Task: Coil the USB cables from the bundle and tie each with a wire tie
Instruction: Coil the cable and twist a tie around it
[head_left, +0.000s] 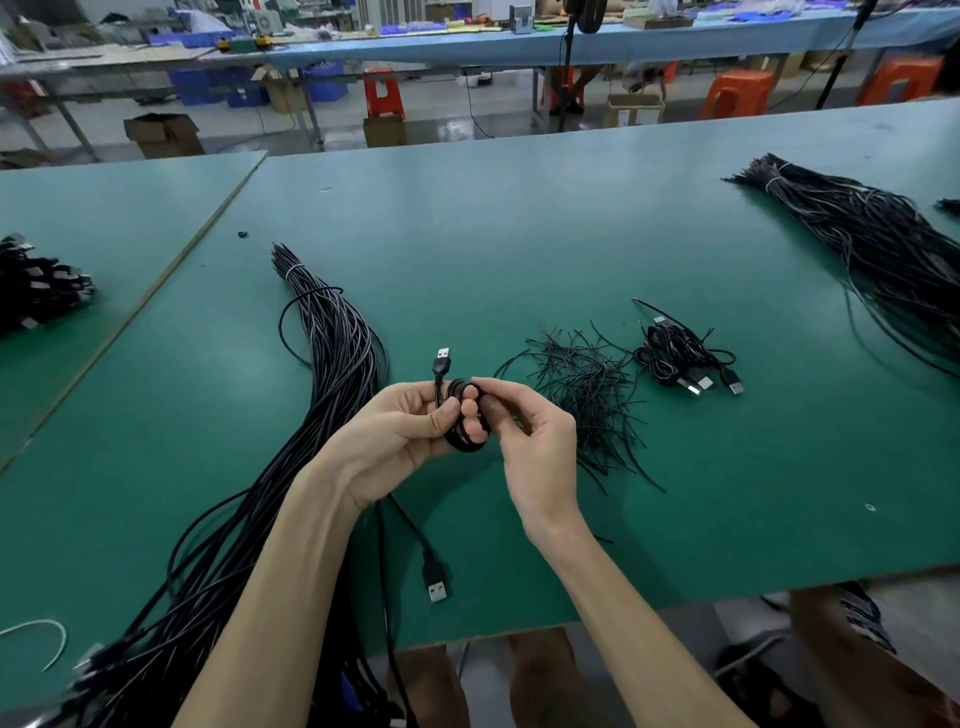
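The left hand (400, 426) and right hand (524, 431) are clamped on one USB cable coil (465, 415), judged untied. Few finished coils (680, 358) are laid right; a large bundle (337, 353) is yet uncoiled.

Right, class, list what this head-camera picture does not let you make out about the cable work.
Head view:
Coiled cable: fingers of the left hand and right hand cover most of it; whether a tie is on it cannot be told.
Big bundle: its near end is blurred and runs off the bottom edge.
Far bundle: cut off by the right edge.
Finished coils: too small to see their ties.
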